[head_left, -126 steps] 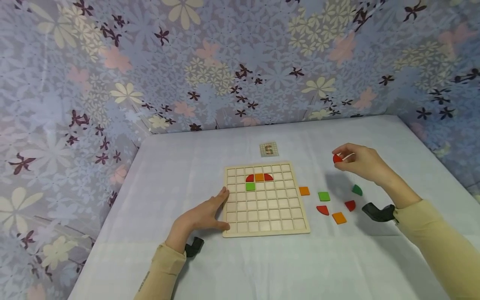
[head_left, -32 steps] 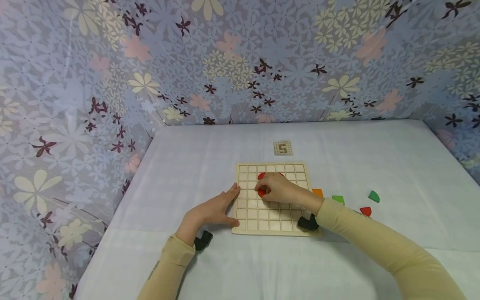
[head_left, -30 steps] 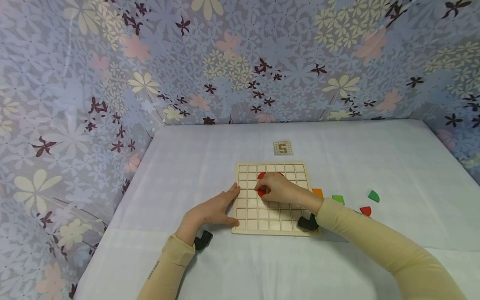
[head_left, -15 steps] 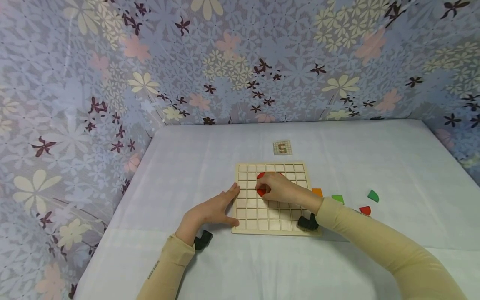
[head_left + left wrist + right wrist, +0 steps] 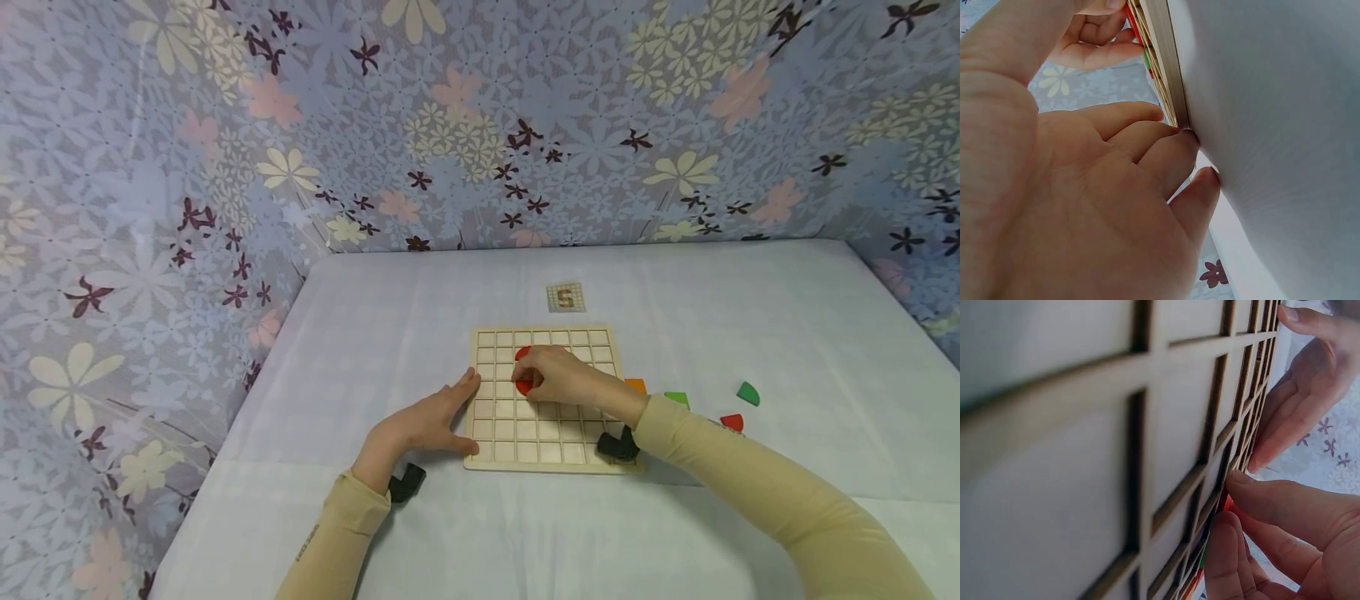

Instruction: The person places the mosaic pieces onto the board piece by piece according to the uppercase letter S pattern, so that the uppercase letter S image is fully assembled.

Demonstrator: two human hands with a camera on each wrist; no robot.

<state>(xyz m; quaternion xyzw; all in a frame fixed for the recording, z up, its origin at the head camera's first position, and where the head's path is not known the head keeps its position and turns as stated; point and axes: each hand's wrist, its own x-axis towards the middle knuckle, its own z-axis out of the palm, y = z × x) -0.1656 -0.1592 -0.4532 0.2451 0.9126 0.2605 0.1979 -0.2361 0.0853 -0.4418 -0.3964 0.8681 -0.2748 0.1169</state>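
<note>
On the white-covered table lies a wooden grid board [image 5: 506, 429]. My right hand [image 5: 562, 375] is over its upper middle, thumb and fingers pinching a red quarter-circle tile [image 5: 523, 388] at a cell. That tile shows only partly; in the right wrist view a red sliver [image 5: 1229, 503] appears between the fingertips. Another red quarter-circle [image 5: 522, 353] sits in the board just above; the tiles beside and below it are mostly covered by the hand. My left hand [image 5: 420, 425] rests against the board's left edge with fingers and thumb spread.
Right of the board lie an orange square [image 5: 635, 386], a light green square [image 5: 677, 399], a dark green quarter-circle [image 5: 747, 393] and a red quarter-circle [image 5: 732, 422]. My right sleeve covers part of that area. A small patterned card [image 5: 566, 297] lies behind the board.
Since the oldest frame, my right hand has carried the red quarter-circle tile leftward from above the table onto the board. Over the last second both hands have stayed nearly still.
</note>
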